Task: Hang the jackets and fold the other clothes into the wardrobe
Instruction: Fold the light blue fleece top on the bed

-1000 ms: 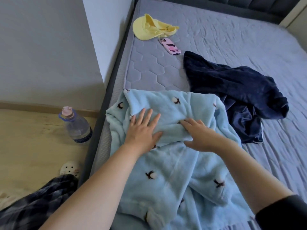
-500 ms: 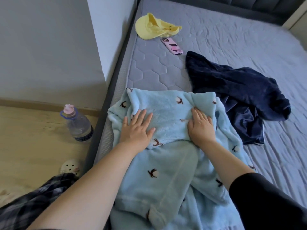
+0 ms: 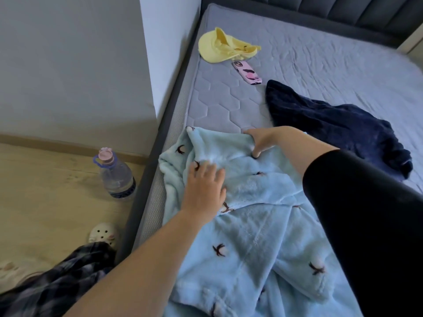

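Fleece, soft and thick, makes up the light blue garment (image 3: pixel 251 225) spread along the near left part of the bed (image 3: pixel 229 99); it carries small dark embroidered motifs and lies in loose overlapping layers. It looks light and limp, likely to slump and slide over itself rather than hold a crease, so a fold will want flat palms and a grip at an edge or corner, not in the middle. The left hand (image 3: pixel 203 191) lies flat on the cloth near its upper left part, fingers (image 3: pixel 201 167) straight and a little spread, pressing it down. To its right the right hand (image 3: pixel 263 140) has the upper edge of the garment, thumb and fingers curled round a bunched fold of it. Further right, well apart from the hands, a dark navy garment (image 3: pixel 332 124) lies crumpled on the bed, equally soft by the look of it.

Left of the bed is pale wooden floor (image 3: pixel 45 191), with a water bottle (image 3: pixel 115 177) standing near the bed frame and a pale perforated shoe (image 3: pixel 103 233) nearer the person. A grey wall (image 3: pixel 68 65) rises behind. On the quilted grey mattress, farther up, lie a yellow cap (image 3: pixel 222 48) and, just beside it, a pink phone (image 3: pixel 247 72); a padded dark headboard (image 3: pixel 343 12) closes the far end.
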Demonstrator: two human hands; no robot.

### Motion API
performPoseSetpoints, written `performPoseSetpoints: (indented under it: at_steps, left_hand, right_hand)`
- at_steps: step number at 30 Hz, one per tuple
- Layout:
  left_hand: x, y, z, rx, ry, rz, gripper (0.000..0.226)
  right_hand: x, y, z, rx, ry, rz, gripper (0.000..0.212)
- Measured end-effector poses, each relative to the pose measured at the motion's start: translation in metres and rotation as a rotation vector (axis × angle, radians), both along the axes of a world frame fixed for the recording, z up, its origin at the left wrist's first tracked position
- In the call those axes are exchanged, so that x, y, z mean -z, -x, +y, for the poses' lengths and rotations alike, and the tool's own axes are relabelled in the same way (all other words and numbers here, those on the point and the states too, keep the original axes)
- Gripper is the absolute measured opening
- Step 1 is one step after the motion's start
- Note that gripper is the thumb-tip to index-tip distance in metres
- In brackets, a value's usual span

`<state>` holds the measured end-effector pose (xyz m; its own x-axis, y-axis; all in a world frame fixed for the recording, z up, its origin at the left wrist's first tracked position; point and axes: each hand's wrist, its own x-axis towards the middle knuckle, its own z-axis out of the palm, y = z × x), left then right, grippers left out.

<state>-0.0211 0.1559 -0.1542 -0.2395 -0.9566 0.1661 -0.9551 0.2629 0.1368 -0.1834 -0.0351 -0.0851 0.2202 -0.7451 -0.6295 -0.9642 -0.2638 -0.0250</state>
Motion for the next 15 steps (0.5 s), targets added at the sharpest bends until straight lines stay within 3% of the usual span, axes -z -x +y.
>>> performPoseSetpoints:
  at_steps: [2,4,10,15]
  left_hand:
    - [-0.002,0.012,0.007,0.273,0.217,0.093,0.025]
    - [-0.003,0.021,0.017,0.454,0.184,0.085,0.024]
    - [0.002,0.019,0.012,0.341,0.080,-0.162,0.038]
    - [-0.019,-0.002,-0.015,0.195,-0.007,-0.285,0.054]
  right_hand:
    - [-0.001,-0.004,0.002,-0.040,0.036,0.028,0.054]
    - [-0.003,-0.008,0.008,-0.069,0.105,0.032,0.044]
    - [-0.035,-0.010,0.025,-0.220,0.422,-0.054,0.014]
    - [-0.079,-0.018,0.036,-0.322,0.807,-0.229,0.010]
